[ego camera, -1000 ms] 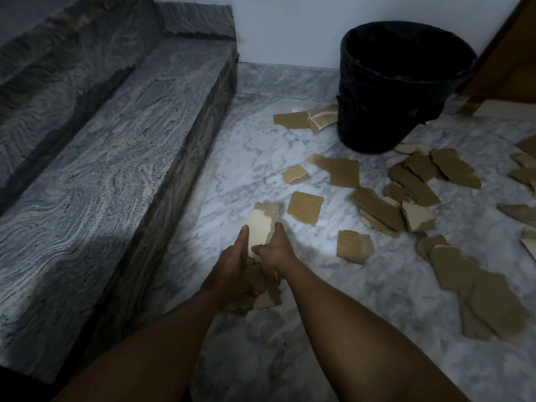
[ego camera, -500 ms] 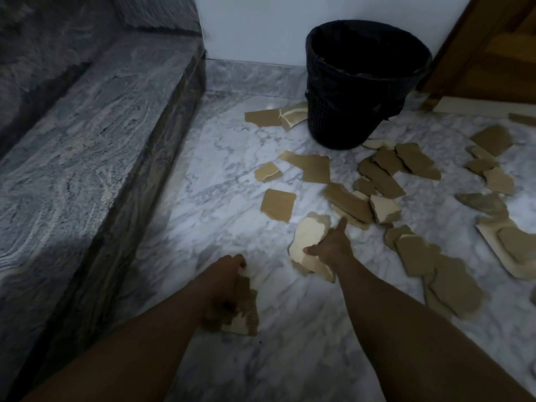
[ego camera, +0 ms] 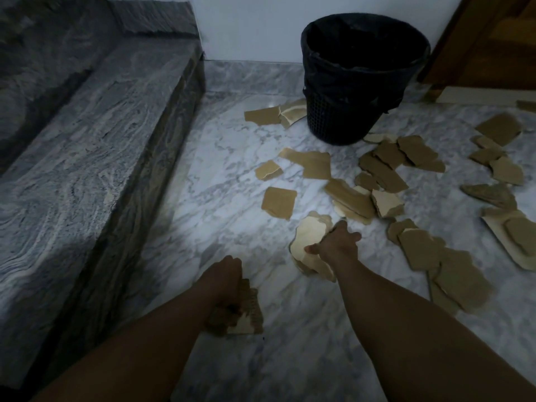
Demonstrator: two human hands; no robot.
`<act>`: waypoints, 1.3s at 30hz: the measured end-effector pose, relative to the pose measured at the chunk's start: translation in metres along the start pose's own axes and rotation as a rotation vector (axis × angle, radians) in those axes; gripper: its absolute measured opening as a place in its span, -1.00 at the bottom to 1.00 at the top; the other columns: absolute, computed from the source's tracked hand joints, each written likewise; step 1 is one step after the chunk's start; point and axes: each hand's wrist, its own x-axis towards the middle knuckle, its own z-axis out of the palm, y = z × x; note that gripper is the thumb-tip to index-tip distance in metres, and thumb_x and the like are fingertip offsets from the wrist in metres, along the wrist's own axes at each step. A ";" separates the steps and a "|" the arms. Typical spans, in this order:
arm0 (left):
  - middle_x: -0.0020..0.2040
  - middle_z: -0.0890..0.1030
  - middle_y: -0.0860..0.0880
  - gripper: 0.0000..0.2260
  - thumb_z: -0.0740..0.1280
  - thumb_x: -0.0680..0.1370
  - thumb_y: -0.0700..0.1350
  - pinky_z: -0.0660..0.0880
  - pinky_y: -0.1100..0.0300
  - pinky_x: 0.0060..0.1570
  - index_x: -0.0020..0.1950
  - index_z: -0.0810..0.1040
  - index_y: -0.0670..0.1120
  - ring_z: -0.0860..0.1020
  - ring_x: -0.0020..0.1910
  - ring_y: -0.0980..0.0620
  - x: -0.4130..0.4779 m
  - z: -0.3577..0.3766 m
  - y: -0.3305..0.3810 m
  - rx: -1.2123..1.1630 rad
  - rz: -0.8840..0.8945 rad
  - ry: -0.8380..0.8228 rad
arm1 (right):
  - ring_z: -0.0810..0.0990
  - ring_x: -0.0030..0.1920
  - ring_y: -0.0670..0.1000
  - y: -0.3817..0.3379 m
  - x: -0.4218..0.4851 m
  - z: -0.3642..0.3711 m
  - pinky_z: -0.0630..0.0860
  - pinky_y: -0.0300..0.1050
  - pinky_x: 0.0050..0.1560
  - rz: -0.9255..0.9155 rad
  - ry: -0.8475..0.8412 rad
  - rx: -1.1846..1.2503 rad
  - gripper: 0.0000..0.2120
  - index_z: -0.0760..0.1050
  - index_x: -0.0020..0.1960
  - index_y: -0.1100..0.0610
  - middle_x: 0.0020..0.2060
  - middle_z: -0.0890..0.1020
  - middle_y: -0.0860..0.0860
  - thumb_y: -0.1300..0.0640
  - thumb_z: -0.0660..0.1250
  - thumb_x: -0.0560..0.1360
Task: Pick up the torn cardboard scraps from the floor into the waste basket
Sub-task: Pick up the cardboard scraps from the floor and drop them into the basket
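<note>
Several torn brown cardboard scraps (ego camera: 316,165) lie scattered over the white marble floor (ego camera: 232,158). A black waste basket (ego camera: 362,79) with a dark liner stands by the far wall. My left hand (ego camera: 223,275) grips a small bundle of scraps (ego camera: 248,313) low near the floor. My right hand (ego camera: 336,242) holds a stack of pale scraps (ego camera: 309,242), thumb on top, just in front of a square scrap (ego camera: 278,201) and a pile of scraps (ego camera: 351,201).
A grey granite stair step (ego camera: 87,158) runs along the left. A wooden door (ego camera: 493,39) and its frame stand at the back right. More scraps (ego camera: 452,268) cover the floor to the right.
My hands have parted: the right one carried the pale scraps forward and to the right toward the pile, while the left one stayed low with its bundle. The camera swung right.
</note>
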 end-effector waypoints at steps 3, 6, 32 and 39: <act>0.25 0.33 -0.10 -0.28 0.62 0.25 0.09 0.39 0.10 -0.01 0.23 0.32 -0.11 0.45 0.16 -0.10 -0.003 0.000 0.002 -0.002 -0.001 -0.034 | 0.43 0.33 0.31 -0.001 -0.005 -0.002 0.52 0.11 0.15 0.010 -0.005 -0.006 0.11 0.02 0.55 0.08 0.44 0.15 0.26 0.00 0.67 0.24; 0.28 0.30 -0.11 -0.24 0.63 0.24 0.09 0.40 0.12 -0.02 0.26 0.31 -0.11 0.44 0.18 -0.09 -0.005 0.001 0.001 -0.023 -0.015 -0.071 | 0.45 0.31 0.29 0.000 -0.006 0.002 0.50 0.17 0.21 0.020 0.003 0.022 0.13 0.04 0.52 0.08 0.38 0.31 0.23 -0.02 0.68 0.19; 0.21 0.46 -0.16 -0.58 0.53 0.37 -0.08 0.34 0.21 -0.19 0.03 0.35 -0.09 0.48 0.12 -0.09 -0.022 0.002 0.001 -0.116 0.014 -0.073 | 0.52 0.26 0.26 0.001 -0.019 0.011 0.53 0.12 0.15 -0.203 0.128 -0.020 0.30 -0.33 0.57 -0.17 0.40 0.30 0.24 0.06 0.65 0.28; 0.07 0.42 0.04 -0.45 0.64 0.26 0.02 0.39 0.16 -0.10 0.06 0.37 0.01 0.43 0.03 0.04 -0.023 -0.026 0.015 -0.175 0.071 -0.212 | 0.47 0.32 0.29 0.003 -0.014 0.011 0.50 0.13 0.20 -0.196 0.110 -0.003 0.31 -0.33 0.58 -0.12 0.45 0.23 0.28 0.07 0.65 0.27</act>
